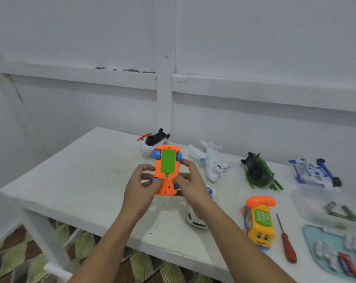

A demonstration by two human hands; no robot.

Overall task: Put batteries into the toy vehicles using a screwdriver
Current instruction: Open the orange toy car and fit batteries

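An orange toy car point(167, 170) with blue wheels is held upside down above the white table point(77, 180), its green battery cover facing me. My left hand point(141, 185) grips its left side with the thumb on the underside. My right hand point(190, 180) grips the right side, thumb pressing near the cover's lower end. A red-handled screwdriver point(287, 241) lies on the table to the right. Several batteries point(334, 256) lie in a light blue tray point(309, 237) at the far right.
Other toys stand on the table: a white and black vehicle point(152, 140), a white plane point(211, 160), a dark green helicopter point(258, 172), a blue and white racer point(314, 173), a yellow phone toy point(258, 221), a white car point(195, 218) under my right arm. A clear container point(307, 207) holds green parts.
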